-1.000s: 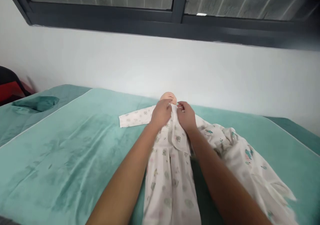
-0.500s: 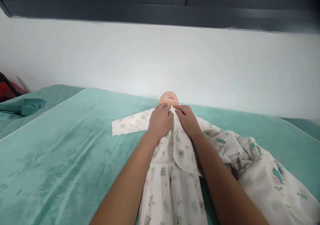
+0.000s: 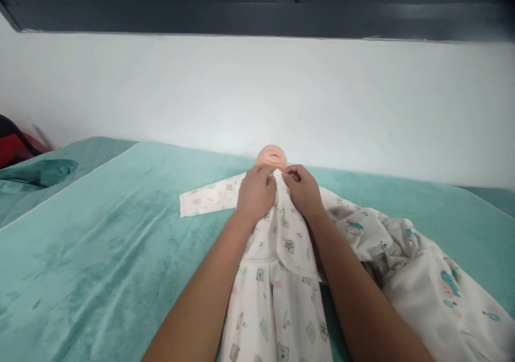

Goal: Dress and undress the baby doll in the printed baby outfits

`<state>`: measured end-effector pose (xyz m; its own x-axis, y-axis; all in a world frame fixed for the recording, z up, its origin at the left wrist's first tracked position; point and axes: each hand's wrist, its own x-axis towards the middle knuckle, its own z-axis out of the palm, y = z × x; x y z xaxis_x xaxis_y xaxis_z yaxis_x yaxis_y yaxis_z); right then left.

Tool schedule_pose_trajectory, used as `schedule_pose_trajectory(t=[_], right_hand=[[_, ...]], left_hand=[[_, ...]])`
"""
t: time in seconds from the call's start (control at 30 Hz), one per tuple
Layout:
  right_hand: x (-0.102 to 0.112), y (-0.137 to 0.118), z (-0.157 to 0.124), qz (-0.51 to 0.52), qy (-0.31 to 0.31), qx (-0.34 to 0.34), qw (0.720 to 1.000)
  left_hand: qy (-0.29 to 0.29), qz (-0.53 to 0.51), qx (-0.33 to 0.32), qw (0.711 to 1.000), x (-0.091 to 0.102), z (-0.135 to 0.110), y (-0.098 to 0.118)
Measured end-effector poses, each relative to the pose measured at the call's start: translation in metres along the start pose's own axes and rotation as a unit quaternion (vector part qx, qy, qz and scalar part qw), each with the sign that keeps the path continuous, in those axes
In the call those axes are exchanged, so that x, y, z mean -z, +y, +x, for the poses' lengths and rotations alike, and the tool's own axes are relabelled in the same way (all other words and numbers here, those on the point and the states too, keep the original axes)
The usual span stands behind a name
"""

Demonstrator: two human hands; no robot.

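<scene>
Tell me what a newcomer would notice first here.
Probably the doll's head, above a pale printed outfit in the middle, near the white wall. The left hand and right hand are at the outfit's collar, just below it. To the right, a rumpled white cloth with teal prints lies on the green cover.

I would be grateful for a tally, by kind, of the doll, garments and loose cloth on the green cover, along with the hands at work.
Doll: 1
Patterned top: 1
Patterned trousers: 1
Crumpled white cloth: 1 heap
Hands, left hand and right hand: 2
Total: 6
</scene>
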<state>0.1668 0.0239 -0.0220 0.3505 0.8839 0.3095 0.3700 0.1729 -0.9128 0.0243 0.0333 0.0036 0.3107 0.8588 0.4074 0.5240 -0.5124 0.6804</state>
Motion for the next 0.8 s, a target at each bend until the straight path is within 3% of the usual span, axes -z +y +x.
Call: schedule_pose_trajectory(t=[0.3,0.4,0.57,0.7,0.8], right_hand=[[-0.001,0.002,-0.001,0.074,0.039,-0.001,0.997],[0.001,-0.003,-0.003,0.091,0.021,-0.010,0.996],[0.008,-0.020,-0.010,-0.010,-0.061,-0.011,0.998],[0.011,-0.025,-0.014,-0.031,-0.054,0.046,0.997],[0.011,-0.023,-0.014,-0.023,-0.051,0.047,0.997]], left_hand=[[0.020,-0.044,-0.001,0.999,-0.002,0.000,-0.004],[0.023,-0.057,0.003,0.998,-0.002,-0.001,-0.003],[0.037,-0.092,0.043,0.994,0.004,-0.015,-0.002],[0.023,-0.116,0.040,0.992,0.014,-0.034,-0.002],[0.002,-0.114,0.039,0.993,0.019,-0.042,0.000]])
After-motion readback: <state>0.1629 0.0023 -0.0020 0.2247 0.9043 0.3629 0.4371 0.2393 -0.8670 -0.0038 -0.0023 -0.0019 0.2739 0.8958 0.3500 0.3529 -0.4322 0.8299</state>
